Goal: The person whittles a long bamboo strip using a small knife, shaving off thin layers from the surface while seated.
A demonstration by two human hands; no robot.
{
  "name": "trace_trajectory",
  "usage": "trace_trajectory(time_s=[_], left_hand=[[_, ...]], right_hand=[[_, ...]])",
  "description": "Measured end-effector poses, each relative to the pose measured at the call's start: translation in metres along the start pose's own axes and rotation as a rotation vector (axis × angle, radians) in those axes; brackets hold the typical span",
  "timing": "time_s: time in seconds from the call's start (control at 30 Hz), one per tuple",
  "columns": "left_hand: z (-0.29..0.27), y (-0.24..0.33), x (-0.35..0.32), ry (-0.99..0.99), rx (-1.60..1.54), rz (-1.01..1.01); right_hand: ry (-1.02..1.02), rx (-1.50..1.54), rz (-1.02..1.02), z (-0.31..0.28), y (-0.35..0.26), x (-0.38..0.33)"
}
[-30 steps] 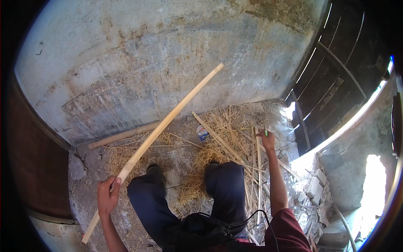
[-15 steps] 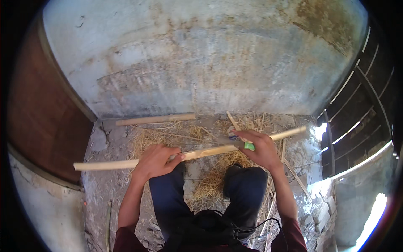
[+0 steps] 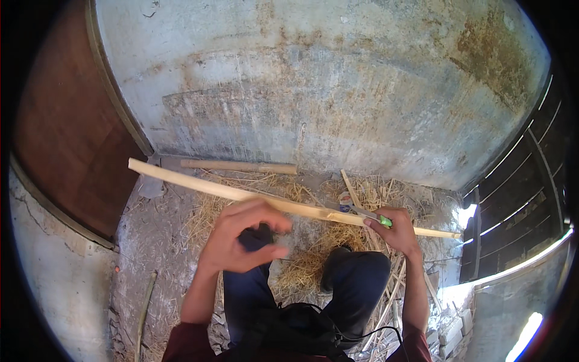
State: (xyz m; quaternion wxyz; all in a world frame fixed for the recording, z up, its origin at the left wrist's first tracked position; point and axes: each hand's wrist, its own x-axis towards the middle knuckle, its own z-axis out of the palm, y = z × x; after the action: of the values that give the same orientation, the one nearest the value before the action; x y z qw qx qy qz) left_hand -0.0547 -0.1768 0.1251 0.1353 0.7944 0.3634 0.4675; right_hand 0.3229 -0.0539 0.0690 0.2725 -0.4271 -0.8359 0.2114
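A long pale strip of split bamboo slants across in front of my knees, its left end raised toward the wall. My right hand is closed round the green handle of a knife, and its thumb and fingers also grip the strip. The grey blade lies over the strip, pointing left. Just below the strip's middle, my left hand is off it, slightly blurred, with fingers curled and thumb apart. Dark trouser fabric shows through the gap between them.
Straw-like shavings cover the floor between and beyond my feet. A round bamboo length lies along the stained wall. To the right are loose sticks, broken bricks and a dark slatted panel; a brown door stands left.
My left hand has let go of the bamboo strip and opened. The strip has tilted, left end up and right end down. My right hand has shifted rightward and lower with the knife.
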Motion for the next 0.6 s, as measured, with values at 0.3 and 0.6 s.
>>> trace_trajectory(time_s=[0.3, 0.6], left_hand=[[0.063, -0.068, -0.057, 0.117, -0.712, -0.520], [0.059, -0.053, 0.020, 0.468, -0.759, -0.271]], right_hand=[[-0.057, 0.243, 0.055, 0.005, -0.003, 0.042], [-0.176, 0.263, -0.007, 0.047, -0.002, 0.068]])
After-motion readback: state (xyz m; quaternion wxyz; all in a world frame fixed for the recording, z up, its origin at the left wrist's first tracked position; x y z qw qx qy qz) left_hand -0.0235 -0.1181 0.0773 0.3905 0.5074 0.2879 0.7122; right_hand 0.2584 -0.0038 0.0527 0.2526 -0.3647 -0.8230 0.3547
